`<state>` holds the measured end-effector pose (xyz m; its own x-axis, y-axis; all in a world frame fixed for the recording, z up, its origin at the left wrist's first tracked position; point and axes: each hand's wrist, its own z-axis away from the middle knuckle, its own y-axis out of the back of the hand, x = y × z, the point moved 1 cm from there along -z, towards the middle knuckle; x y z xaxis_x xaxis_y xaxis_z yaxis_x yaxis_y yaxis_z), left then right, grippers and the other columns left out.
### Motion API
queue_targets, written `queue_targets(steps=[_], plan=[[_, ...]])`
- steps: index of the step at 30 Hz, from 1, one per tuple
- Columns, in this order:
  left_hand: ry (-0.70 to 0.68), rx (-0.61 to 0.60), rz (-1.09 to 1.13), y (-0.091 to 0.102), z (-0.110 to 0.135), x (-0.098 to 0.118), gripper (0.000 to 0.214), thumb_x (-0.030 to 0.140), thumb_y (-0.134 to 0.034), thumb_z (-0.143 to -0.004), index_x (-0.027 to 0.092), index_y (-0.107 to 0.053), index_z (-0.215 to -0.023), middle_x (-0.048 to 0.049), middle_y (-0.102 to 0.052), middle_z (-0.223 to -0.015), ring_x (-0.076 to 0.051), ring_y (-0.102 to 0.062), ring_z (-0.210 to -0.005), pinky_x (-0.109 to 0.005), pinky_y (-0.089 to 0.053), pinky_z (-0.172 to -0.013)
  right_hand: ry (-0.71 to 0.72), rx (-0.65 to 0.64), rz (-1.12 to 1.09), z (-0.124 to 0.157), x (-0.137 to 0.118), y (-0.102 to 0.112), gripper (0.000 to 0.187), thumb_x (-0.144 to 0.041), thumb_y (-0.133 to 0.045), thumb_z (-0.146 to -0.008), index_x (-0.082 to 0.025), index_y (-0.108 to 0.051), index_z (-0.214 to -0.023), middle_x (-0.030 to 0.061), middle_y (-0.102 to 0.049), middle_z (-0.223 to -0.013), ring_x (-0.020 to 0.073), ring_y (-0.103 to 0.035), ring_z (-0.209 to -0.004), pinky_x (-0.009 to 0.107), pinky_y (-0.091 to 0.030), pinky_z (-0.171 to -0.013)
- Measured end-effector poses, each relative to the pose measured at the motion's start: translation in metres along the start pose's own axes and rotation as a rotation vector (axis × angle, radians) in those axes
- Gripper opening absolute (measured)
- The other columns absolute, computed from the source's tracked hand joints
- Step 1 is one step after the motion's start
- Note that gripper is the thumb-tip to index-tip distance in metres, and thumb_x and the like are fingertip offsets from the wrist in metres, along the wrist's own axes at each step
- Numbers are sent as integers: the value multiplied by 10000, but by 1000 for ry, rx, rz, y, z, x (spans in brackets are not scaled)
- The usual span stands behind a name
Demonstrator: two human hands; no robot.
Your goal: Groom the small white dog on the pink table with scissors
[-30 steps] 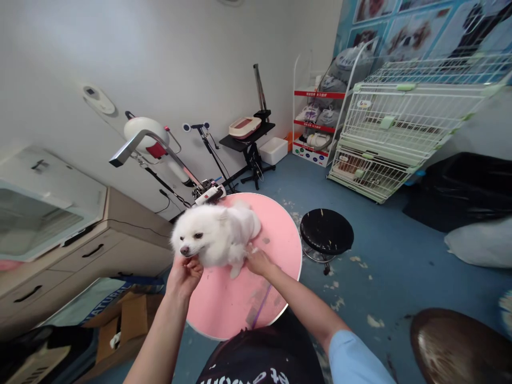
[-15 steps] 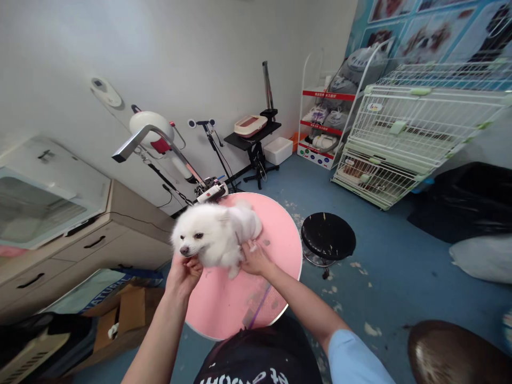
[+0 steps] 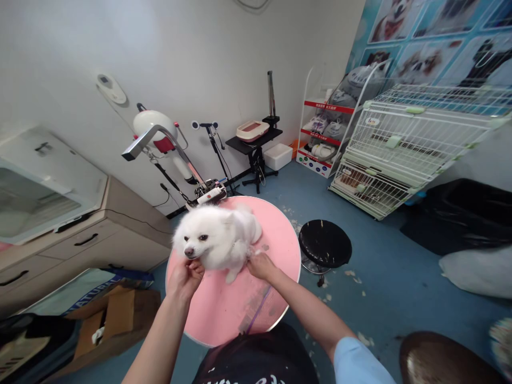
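A small white fluffy dog (image 3: 218,238) lies on a round pink grooming table (image 3: 276,229), its head turned to the left. My left hand (image 3: 184,278) is closed under the dog's chin and holds its chin fur. My right hand (image 3: 260,264) is closed at the dog's flank beside a front leg; what its fingers hold is too small to make out. A thin purple object (image 3: 256,312) lies on the table near my body.
A metal grooming arm (image 3: 160,140) rises behind the table, with clippers (image 3: 211,194) at the far rim. A black stool (image 3: 325,243) stands right of the table. Wire cages (image 3: 404,144), a shelf rack (image 3: 326,130), a cabinet (image 3: 76,234) and cardboard boxes (image 3: 112,314) surround it.
My right hand moved in against the dog's flank, then drew back slightly. The dog and my left hand stayed put. The camera shifted a little.
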<state>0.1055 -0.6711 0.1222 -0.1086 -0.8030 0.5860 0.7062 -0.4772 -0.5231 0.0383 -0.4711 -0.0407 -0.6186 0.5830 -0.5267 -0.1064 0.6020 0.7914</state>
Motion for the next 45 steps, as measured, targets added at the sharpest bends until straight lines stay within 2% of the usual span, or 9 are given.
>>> queue_targets(steps=[9, 13, 18, 23, 26, 29, 33, 36, 45], plan=[[-11, -35, 6, 3, -5, -3, 243, -47, -499, -806, 179, -447, -733, 95, -346, -509, -32, -335, -325, -159, -280, -334, -148, -87, 78, 13, -18, -5, 361, -196, -475, -898, -154, -514, -1254, 144, -651, -1126, 251, -617, -926, 392, -520, -811], [-12, -54, 14, 3, -5, -4, 230, -45, -510, -807, 178, -471, -762, 96, -350, -518, -26, -330, -331, -145, -281, -332, -135, 3, 147, 21, -33, -9, 349, -340, -582, -866, -137, -557, -1148, 150, -639, -1066, 300, -583, -993, 461, -494, -903], [12, -48, 13, 4, -5, -4, 220, -9, -529, -837, 177, -453, -747, 101, -353, -516, -18, -335, -337, -137, -285, -337, -220, 3, 163, 31, -45, -18, 272, -133, -443, -912, -162, -562, -1155, 117, -649, -972, 232, -608, -840, 361, -515, -767], [15, -78, 13, 6, -7, -4, 196, 26, -550, -855, 171, -461, -756, 103, -359, -531, -13, -342, -340, -137, -268, -333, -234, 79, 203, 33, -60, -20, 342, -308, -553, -894, -128, -570, -1185, 176, -629, -1065, 308, -581, -979, 479, -503, -878], [-2, -68, 13, 7, -8, -5, 193, 21, -562, -845, 171, -465, -773, 104, -370, -542, -13, -350, -343, -144, -274, -337, -324, -19, 211, 32, -65, -22, 327, -130, -438, -910, -103, -569, -1209, 184, -640, -1036, 261, -614, -864, 410, -528, -783], [-2, -72, 2, 6, -8, -5, 178, 20, -531, -864, 168, -474, -783, 103, -365, -534, -17, -347, -341, -148, -273, -335, -332, -67, 174, 32, -68, -19, 372, -190, -500, -900, -119, -540, -1263, 179, -633, -1077, 270, -615, -895, 415, -533, -798], [1, -79, 8, 7, -7, -5, 183, 23, -506, -880, 169, -469, -777, 101, -360, -530, -18, -345, -339, -147, -269, -335, -299, -30, 134, 27, -67, -10, 405, -282, -528, -905, -114, -517, -1274, 214, -604, -1191, 328, -560, -1086, 489, -491, -932], [6, -74, 12, 8, -8, -4, 181, 20, -501, -881, 171, -471, -786, 100, -369, -537, -19, -351, -339, -147, -272, -338, -307, -107, 79, 24, -61, -4, 379, -137, -414, -922, -137, -503, -1290, 194, -620, -1189, 288, -590, -1038, 433, -511, -869], [0, -59, 24, 7, -9, -5, 205, -1, -501, -863, 173, -469, -761, 97, -367, -527, -25, -349, -336, -153, -282, -336, -230, -138, 75, 16, -41, 14, 287, -144, -445, -902, -138, -542, -1172, 138, -639, -1071, 254, -603, -946, 393, -494, -858]])
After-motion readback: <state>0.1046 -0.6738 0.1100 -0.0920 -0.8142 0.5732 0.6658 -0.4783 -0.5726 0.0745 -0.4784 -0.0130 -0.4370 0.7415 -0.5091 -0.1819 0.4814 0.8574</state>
